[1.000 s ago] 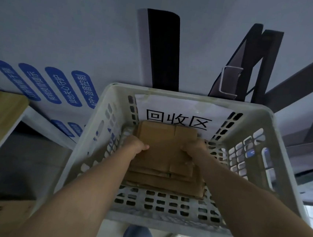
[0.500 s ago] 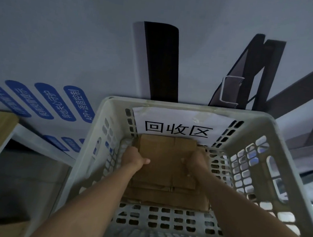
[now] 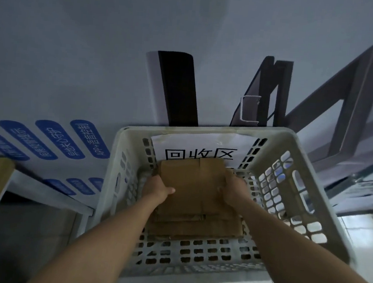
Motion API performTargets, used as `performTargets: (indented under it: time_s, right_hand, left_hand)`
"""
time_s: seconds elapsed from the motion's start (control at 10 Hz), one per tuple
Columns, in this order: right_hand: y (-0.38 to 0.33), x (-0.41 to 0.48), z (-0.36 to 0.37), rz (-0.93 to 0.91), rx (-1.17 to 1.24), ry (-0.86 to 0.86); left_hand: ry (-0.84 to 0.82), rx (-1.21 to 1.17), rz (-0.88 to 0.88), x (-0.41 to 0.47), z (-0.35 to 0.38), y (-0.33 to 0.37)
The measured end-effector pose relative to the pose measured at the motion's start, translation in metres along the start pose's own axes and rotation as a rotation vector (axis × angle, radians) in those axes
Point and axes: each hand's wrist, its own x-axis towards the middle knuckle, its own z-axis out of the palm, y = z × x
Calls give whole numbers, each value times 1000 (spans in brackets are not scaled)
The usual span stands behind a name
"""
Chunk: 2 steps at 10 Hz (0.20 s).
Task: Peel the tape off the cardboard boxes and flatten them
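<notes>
Inside the white basket [image 3: 192,259], up against its far wall, I am watching the flattened box [image 3: 196,183] sitting on top of a stack of flattened cardboard [image 3: 197,232] that is covering most of the basket's bottom. The box's far edge is overlapping the lower part of the paper label [image 3: 203,144] on the far wall. Bare perforated plastic is showing between the stack's near edge and the near rim, so the most open room is lying there. Narrower gaps are running beside the left and right walls, and the hands are filling them.

Both arms are reaching down over the near rim, forearms bare and nearly straight. The left hand [image 3: 157,190] is gripping the box's left edge, its thumb lying across the top face and its fingers tucked out of sight. The right hand [image 3: 233,189] is gripping the right edge, fingers curling onto the top face. I am unable to tell whether the box is resting fully on the stack or hanging just above it.
</notes>
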Motion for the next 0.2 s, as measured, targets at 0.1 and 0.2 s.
performTargets:
  time_s: [0.1,0.2]
  right_hand:
    - [-4,-11,-18,-64,-84,13]
    - [-20,-22,-46,-159,-106,58]
  left_hand:
    - [-4,1,50,-10,-10,4]
    - [53,41,130,-17,-24,15]
